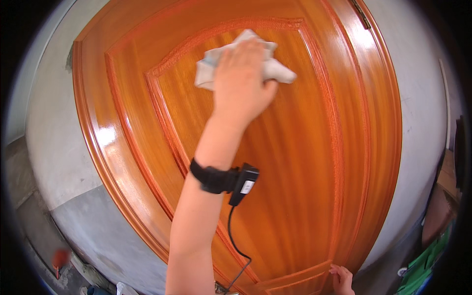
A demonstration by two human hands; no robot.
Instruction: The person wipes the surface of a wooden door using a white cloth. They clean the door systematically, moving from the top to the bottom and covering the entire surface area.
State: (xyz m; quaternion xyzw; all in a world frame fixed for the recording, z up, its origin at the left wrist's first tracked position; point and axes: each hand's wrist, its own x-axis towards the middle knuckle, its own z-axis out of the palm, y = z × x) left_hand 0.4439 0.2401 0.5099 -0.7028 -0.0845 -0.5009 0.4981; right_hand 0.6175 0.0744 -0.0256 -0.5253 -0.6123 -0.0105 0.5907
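A glossy orange-brown wooden door with carved mouldings fills the middle of the view. My left hand lies flat over a crumpled whitish cloth, pressing it to the upper part of the door's raised panel; the hand looks slightly blurred. A black strap with a small black device is on the left wrist, and a thin cable runs down from it. Low at the right, my right hand is beside the door's lower moulding with its fingers apart and nothing seen in it. Whether it touches the door I cannot tell.
Grey-white plaster wall borders the door on both sides. A metal hinge is at the upper right, and part of a metal handle shows at the bottom. A red object lies at lower left, green material at lower right.
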